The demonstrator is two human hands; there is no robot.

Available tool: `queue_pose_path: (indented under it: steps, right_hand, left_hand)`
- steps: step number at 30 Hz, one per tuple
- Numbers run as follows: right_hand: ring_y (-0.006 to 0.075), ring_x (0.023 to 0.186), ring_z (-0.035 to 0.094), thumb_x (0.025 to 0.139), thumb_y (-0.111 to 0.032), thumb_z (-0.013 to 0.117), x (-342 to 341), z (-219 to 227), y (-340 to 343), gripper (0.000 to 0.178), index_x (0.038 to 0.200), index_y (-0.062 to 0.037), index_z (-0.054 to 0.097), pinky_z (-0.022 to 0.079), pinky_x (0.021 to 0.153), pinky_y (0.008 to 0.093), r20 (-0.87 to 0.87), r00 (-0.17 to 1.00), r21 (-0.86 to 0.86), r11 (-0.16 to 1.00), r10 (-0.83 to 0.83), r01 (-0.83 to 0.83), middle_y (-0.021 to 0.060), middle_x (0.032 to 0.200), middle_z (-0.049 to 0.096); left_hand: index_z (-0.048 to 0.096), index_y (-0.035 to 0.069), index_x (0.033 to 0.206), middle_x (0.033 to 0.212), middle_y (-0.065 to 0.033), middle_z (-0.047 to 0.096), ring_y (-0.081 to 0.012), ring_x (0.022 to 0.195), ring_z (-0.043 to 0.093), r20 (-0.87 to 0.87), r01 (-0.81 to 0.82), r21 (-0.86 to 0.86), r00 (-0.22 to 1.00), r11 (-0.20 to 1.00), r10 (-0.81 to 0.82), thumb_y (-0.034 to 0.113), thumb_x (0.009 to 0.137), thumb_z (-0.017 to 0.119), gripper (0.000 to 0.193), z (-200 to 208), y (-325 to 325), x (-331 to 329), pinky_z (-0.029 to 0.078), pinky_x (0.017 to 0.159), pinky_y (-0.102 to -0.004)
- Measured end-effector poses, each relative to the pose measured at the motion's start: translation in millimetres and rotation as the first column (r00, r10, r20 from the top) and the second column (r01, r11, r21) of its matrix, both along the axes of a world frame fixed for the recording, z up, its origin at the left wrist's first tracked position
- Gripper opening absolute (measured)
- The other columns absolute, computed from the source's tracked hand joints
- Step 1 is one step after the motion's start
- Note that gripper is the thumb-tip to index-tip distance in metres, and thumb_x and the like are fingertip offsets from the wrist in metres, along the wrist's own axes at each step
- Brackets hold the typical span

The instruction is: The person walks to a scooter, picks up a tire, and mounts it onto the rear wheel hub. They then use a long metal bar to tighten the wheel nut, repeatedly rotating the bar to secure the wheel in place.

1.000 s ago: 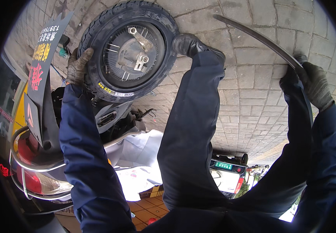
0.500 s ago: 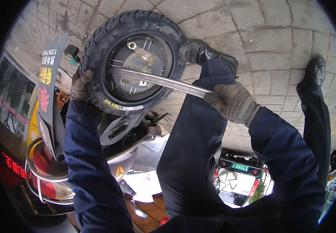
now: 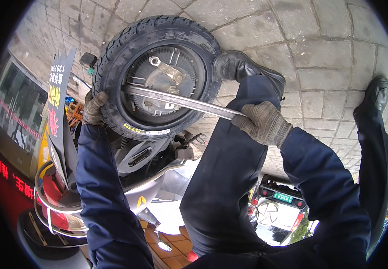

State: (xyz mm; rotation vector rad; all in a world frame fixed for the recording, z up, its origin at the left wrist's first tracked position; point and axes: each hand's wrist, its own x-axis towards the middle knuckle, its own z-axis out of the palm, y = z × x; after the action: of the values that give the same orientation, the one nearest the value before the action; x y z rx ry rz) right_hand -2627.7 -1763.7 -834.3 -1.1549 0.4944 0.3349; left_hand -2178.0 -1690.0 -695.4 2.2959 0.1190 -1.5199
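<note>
A black tyre (image 3: 115,58) on a wheel with a dark ribbed hub (image 3: 147,71) is tilted in front of me. My left hand (image 3: 94,108), in a grey-brown knit glove, grips the tyre's left edge, its thumb on the sidewall and the other fingers mostly hidden behind. My right hand (image 3: 263,124), gloved alike, is closed round the near end of a long flat metal tyre lever (image 3: 194,104). The lever lies slantwise across the wheel, its far end at the left inner rim. A metal arm with a ring end (image 3: 165,69) sits on the hub.
My black shoe (image 3: 247,69) stands against the tyre's right side on grey paving (image 3: 310,54). A scooter (image 3: 138,154) is below the wheel. Left of it stands a dark sign board (image 3: 59,116). Another person's leg (image 3: 373,134) is at the right; a white vehicle (image 3: 270,215) is behind.
The whole view has shifted slightly. My right hand has come a little closer to the wheel, and the lever's far end has slid further left toward the rim. My left hand keeps its grip.
</note>
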Motion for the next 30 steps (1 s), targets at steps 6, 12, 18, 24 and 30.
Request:
queue_pose_path:
  steps: [6,12,18,24,30]
  right_hand:
    - [0.0412,0.062,0.06,0.094,-0.039,0.059,-2,-4,6,0.04,0.079,-0.002,0.061,0.047,0.06,0.0484,0.02,0.997,0.005,0.997,-0.075,0.075,0.02,0.059,0.055]
    - [0.041,0.062,0.059,0.094,-0.038,0.06,-9,0,8,0.039,0.078,-0.0026,0.061,0.047,0.06,0.0482,0.018,0.997,-0.016,0.997,-0.069,0.069,0.0202,0.059,0.055]
    - [0.0402,0.063,0.061,0.093,-0.039,0.061,-7,-9,9,0.039,0.078,-0.0029,0.064,0.047,0.06,0.0476,0.0,0.998,0.015,0.998,-0.065,0.065,0.0196,0.061,0.057]
    - [0.0401,0.062,0.06,0.092,-0.037,0.063,-1,-7,9,0.038,0.076,-0.0029,0.064,0.047,0.059,0.047,-0.034,0.994,0.024,0.994,-0.108,0.109,0.0192,0.06,0.057]
    - [0.0401,0.062,0.061,0.092,-0.035,0.063,12,4,6,0.036,0.076,-0.0032,0.063,0.047,0.059,0.0482,-0.069,0.994,-0.02,0.996,-0.083,0.082,0.0195,0.059,0.057]
  left_hand:
    - [0.051,-0.004,0.13,0.112,-0.0163,0.066,-0.03,0.092,0.068,0.064,0.012,0.074,0.998,0.997,-0.016,0.026,0.066,0.088,0.08,1,4,10,0.06,0.081,-0.0428]
    - [0.051,-0.005,0.13,0.111,-0.016,0.066,-0.0302,0.091,0.068,0.137,-0.009,0.091,0.991,0.996,-0.003,0.027,0.065,0.088,0.081,2,8,10,0.059,0.081,-0.0424]
    - [0.052,-0.005,0.129,0.111,-0.0144,0.066,-0.0286,0.092,0.068,0.051,0.036,0.061,0.998,0.998,-0.039,0.027,0.067,0.086,0.077,5,2,4,0.059,0.081,-0.042]
    - [0.053,-0.004,0.128,0.109,-0.014,0.067,-0.0279,0.091,0.068,0.095,0.067,0.023,0.993,0.997,-0.069,0.023,0.068,0.085,0.073,3,8,4,0.06,0.08,-0.04]
    - [0.054,-0.004,0.127,0.107,-0.013,0.067,-0.0243,0.092,0.068,0.176,0.069,0.02,0.982,0.997,-0.071,0.021,0.069,0.084,0.069,2,9,-1,0.058,0.081,-0.0376]
